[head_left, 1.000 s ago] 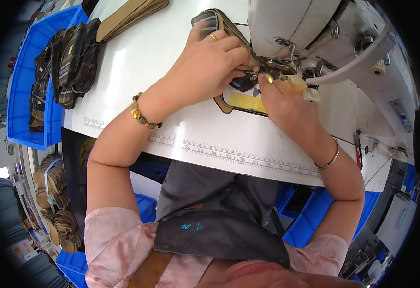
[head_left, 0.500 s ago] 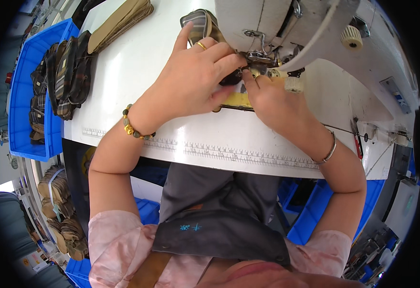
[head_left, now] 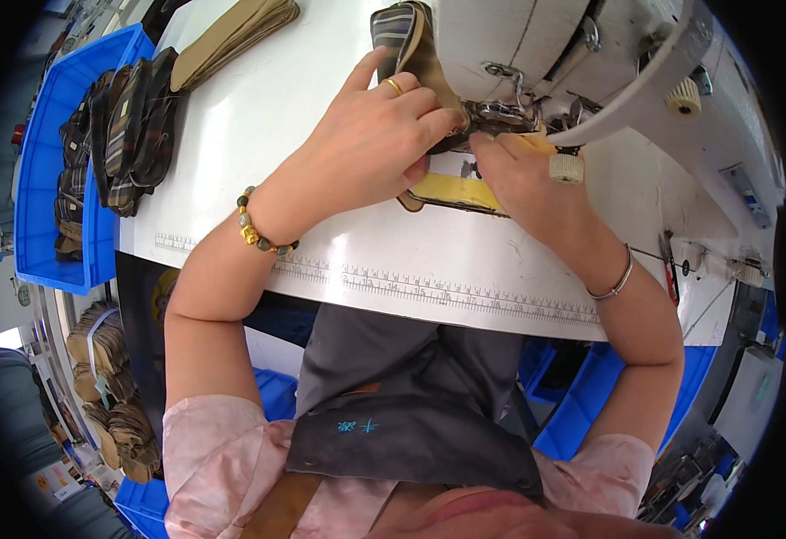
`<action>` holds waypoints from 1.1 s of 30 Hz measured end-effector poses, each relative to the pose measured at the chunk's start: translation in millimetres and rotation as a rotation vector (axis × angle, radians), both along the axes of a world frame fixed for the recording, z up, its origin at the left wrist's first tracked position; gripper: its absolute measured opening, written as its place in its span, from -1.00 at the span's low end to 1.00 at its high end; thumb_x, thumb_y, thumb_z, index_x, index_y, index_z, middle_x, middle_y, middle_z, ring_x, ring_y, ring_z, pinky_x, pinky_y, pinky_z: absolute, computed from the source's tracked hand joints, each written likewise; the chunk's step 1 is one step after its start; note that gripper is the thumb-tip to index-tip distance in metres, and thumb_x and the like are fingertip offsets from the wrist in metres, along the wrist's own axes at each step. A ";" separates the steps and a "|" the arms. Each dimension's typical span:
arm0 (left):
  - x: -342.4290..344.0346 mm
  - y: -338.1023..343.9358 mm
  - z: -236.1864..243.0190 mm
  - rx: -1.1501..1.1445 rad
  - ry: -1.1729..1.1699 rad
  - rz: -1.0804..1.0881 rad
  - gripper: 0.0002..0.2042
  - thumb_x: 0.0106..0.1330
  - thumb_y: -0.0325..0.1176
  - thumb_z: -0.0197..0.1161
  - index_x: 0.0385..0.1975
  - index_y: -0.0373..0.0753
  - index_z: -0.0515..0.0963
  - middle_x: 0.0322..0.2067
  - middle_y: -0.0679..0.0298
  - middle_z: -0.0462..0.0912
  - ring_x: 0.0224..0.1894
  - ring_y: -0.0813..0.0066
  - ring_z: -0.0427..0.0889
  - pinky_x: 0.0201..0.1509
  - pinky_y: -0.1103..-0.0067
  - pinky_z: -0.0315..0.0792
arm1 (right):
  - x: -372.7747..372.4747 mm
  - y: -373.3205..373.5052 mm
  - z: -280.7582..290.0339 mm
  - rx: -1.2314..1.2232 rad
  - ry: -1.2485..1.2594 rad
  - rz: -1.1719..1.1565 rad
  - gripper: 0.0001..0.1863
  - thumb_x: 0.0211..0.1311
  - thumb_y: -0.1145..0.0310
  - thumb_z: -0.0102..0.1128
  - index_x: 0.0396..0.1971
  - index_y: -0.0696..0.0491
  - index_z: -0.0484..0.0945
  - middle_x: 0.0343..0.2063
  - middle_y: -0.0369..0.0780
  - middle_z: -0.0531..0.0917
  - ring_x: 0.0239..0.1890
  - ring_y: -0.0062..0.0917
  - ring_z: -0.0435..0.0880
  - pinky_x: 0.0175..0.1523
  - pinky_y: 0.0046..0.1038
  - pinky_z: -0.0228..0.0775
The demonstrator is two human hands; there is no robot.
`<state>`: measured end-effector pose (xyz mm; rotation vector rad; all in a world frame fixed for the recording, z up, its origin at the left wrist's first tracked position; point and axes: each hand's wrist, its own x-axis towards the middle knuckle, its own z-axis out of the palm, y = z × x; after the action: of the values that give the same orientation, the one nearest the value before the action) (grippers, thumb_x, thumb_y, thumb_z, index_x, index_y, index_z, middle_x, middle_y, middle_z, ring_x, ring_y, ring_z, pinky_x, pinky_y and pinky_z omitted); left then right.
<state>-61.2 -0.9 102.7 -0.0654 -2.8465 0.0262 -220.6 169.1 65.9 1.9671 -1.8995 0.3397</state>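
White worktable (head_left: pixel 222 144), ruler (head_left: pixel 438 292) along near edge | blue bin (head_left: pixel 98 247) at left | plaid piece (head_left: pixel 396 34) at sewing machine (head_left: pixel 483 40), far centre | left hand (head_left: pixel 366 139): index extended, other fingers curled against piece, grip unclear | right hand (head_left: pixel 536 189): fingers narrow beside machine, hold cannot be told

Your tabletop (head_left: pixel 258 135) is brightly lit, with glare streaking it off-centre toward ten o'clock and deep shadow beneath. Fisheye distortion bows its near edge at six; black vignetting closes three and nine; focus softens toward four o'clock.
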 end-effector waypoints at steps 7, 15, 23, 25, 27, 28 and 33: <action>-10.0 0.8 -7.6 -0.092 0.147 -0.080 -0.82 0.17 -0.40 0.25 -0.22 -0.08 0.64 -0.35 0.43 0.59 -0.11 0.43 0.60 0.43 0.16 0.23 | 4.4 1.2 -10.9 -0.051 0.028 0.052 -0.78 0.05 0.47 0.25 -0.24 0.08 0.64 -0.58 -0.38 0.54 -0.55 -0.53 0.63 -0.53 -0.48 0.41; -10.9 -6.7 -8.6 -0.012 0.135 -0.037 -0.72 0.04 -0.48 0.33 -0.25 0.01 0.75 -0.35 0.48 0.56 -0.09 0.47 0.57 0.40 0.24 0.24 | 2.3 0.6 -3.2 -0.051 0.014 0.022 -0.80 0.12 0.38 0.34 -0.21 -0.01 0.68 -0.53 -0.38 0.55 -0.55 -0.55 0.61 -0.48 -0.49 0.48; -11.5 -8.7 -11.9 0.068 0.180 -0.030 -0.66 -0.06 -0.55 0.37 -0.28 0.04 0.79 -0.30 0.51 0.57 -0.02 0.49 0.54 0.38 0.27 0.24 | -7.5 -5.4 -20.6 -0.160 -0.006 0.126 -0.76 0.01 0.43 0.26 -0.24 0.01 0.62 -0.53 -0.43 0.52 -0.50 -0.64 0.60 -0.53 -0.57 0.34; -12.1 -8.7 -12.4 0.067 0.192 -0.038 -0.66 -0.06 -0.55 0.36 -0.28 0.04 0.79 -0.29 0.52 0.58 -0.02 0.49 0.54 0.38 0.27 0.24 | -5.8 -3.8 -19.9 -0.172 0.081 0.108 -0.77 0.02 0.41 0.25 -0.25 -0.02 0.59 -0.51 -0.45 0.50 -0.51 -0.68 0.57 -0.53 -0.58 0.31; -12.0 -9.1 -11.8 0.067 0.203 -0.045 -0.66 -0.06 -0.55 0.36 -0.28 0.04 0.79 -0.27 0.52 0.58 -0.02 0.49 0.55 0.37 0.26 0.25 | -7.4 -4.4 -22.6 -0.185 0.167 0.089 -0.79 0.02 0.40 0.24 -0.27 -0.05 0.57 -0.50 -0.46 0.47 -0.52 -0.71 0.54 -0.54 -0.60 0.27; -12.1 -9.2 -11.0 0.055 0.200 -0.048 -0.67 -0.05 -0.54 0.36 -0.29 0.04 0.79 -0.27 0.53 0.59 -0.02 0.50 0.55 0.38 0.25 0.24 | -10.0 -6.5 -27.1 -0.154 0.180 0.078 -0.80 0.01 0.39 0.23 -0.30 -0.07 0.54 -0.50 -0.47 0.44 -0.52 -0.73 0.51 -0.53 -0.60 0.25; -11.2 -10.7 -11.1 0.064 0.204 -0.056 -0.68 -0.04 -0.52 0.37 -0.29 0.07 0.79 -0.28 0.55 0.61 -0.01 0.51 0.56 0.41 0.22 0.23 | -6.4 -6.3 -25.4 -0.210 0.132 0.068 -0.83 -0.04 0.39 0.22 -0.40 -0.10 0.46 -0.51 -0.50 0.39 -0.52 -0.75 0.47 -0.52 -0.57 0.24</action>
<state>-72.4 -11.6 91.6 -0.1219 -2.6381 -0.0664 -227.0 162.9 40.5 1.8695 -1.6470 0.4009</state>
